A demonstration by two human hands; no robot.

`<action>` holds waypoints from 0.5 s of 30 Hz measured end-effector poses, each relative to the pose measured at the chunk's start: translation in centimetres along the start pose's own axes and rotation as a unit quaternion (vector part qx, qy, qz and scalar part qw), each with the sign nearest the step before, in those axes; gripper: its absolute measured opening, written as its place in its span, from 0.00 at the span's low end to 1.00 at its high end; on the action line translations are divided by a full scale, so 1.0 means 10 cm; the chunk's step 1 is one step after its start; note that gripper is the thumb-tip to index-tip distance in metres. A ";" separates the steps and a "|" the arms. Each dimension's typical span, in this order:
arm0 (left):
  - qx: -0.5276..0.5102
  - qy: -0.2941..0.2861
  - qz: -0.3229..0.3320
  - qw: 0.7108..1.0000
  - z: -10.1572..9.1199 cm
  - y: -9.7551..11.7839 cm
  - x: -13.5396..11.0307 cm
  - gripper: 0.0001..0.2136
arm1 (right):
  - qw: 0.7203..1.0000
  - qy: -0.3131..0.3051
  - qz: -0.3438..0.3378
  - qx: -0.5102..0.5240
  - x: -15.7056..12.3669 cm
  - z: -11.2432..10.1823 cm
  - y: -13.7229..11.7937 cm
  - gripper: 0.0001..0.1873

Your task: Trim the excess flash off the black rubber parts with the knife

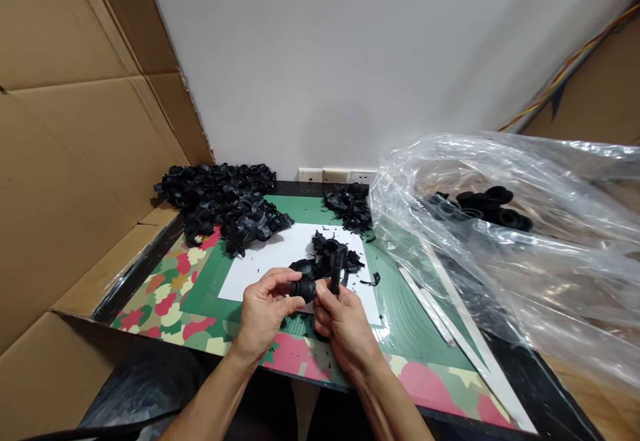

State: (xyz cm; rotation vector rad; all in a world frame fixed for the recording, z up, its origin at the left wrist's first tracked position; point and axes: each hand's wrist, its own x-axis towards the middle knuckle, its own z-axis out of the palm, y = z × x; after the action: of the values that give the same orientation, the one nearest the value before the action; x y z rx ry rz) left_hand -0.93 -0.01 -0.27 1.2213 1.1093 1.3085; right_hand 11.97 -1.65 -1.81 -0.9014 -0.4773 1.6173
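Left grip (263, 304) pinches ribbed black piece (303, 288) | right grip (343, 317) holds dark handle (337, 271), touches piece's end | I'd pinch steadily, unhurried

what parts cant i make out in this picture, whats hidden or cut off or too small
- Head view: lower end of the dark stick-like object, hidden by the right hand.
- Head view: part of the ribbed black piece, covered by the left hand.
- Head view: far end of the clear plastic, cut off by the right edge; its folds and glare obscure the black parts.
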 end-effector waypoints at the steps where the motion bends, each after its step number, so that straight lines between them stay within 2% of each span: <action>1: 0.000 -0.001 0.002 1.000 0.00 0.00 0.00 0.13 | 1.000 0.000 0.000 0.000 0.00 0.00 0.00 0.24; 10: -0.015 -0.018 0.013 1.000 0.00 0.01 0.01 0.13 | 1.000 0.000 -0.001 0.006 0.00 0.01 0.00 0.26; 15: -0.033 -0.015 -0.022 0.999 0.01 0.02 0.00 0.14 | 1.000 -0.014 -0.006 0.014 0.00 0.03 -0.01 0.25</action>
State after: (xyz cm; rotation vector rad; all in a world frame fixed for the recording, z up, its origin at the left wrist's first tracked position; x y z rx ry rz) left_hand -0.89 0.01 -0.04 1.1585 1.0584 1.2789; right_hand 11.82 -1.60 -1.61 -0.8546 -0.4777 1.6238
